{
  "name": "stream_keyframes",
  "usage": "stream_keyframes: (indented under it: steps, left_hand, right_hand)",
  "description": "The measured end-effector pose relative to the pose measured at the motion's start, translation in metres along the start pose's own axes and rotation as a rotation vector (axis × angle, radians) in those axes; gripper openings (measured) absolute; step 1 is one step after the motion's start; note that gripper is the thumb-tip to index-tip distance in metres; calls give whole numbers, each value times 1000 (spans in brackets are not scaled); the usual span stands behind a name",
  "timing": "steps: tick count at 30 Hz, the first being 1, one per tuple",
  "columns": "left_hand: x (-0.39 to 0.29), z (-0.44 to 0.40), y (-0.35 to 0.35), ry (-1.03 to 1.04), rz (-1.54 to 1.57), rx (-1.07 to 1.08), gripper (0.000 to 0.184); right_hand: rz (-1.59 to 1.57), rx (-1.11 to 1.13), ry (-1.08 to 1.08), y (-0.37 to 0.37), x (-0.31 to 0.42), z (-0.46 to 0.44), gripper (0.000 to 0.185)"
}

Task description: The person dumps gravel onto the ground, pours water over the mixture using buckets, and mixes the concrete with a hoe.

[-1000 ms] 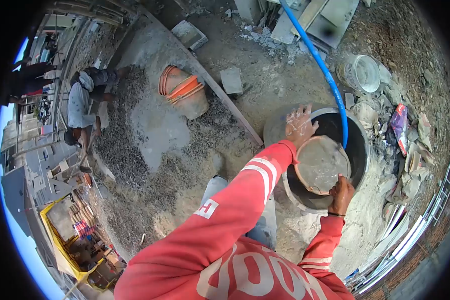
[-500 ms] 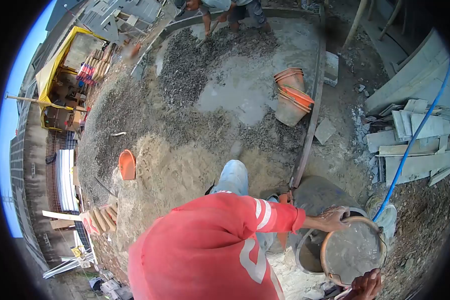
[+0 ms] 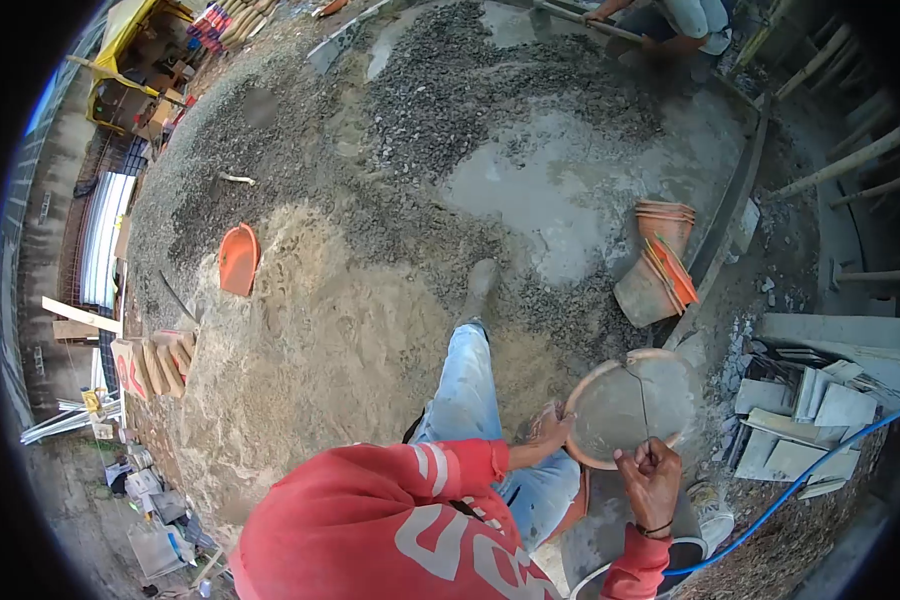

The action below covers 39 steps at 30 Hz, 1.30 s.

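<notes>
Bucket, one, grey contents — inside the tub a second ago, now clear of the tub's mouth and near the stacked buckets. Right hand: fingers clamped on the thin handle; left hand: at the rim, whether gripping or merely touching cannot be told. Consequence, by judgement: filled bucket lifted out — load apparently borne by the hands.

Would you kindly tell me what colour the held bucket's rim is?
The bucket's rim is dusty orange, clearest in the head view.
</notes>
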<state>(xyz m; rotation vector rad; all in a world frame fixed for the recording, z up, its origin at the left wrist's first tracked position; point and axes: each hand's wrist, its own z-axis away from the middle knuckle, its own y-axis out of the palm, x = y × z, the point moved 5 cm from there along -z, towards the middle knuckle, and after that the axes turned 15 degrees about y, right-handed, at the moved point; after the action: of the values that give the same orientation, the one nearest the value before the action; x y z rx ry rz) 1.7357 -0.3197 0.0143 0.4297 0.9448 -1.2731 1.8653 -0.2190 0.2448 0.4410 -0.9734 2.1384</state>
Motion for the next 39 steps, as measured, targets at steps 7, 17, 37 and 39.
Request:
stream_keyframes:
  steps: [7, 17, 37, 39]
  left_hand:
    - [-7, -214, -208, -431, 406, -358, 20]
    - [-112, -578, -480, -117, 969, -756, 30]
    - [-88, -563, -491, -85, 815, -774, 16]
    - [-106, -570, -489, -127, 850, -745, 18]
  right_hand:
    - [515, 254, -328, 242, 246, -267, 44]
    - [597, 113, -790, 530, 578, -499, 42]
    - [213, 183, -425, 558, 539, -499, 32]
    - [230, 130, -314, 568, 540, -536, 33]
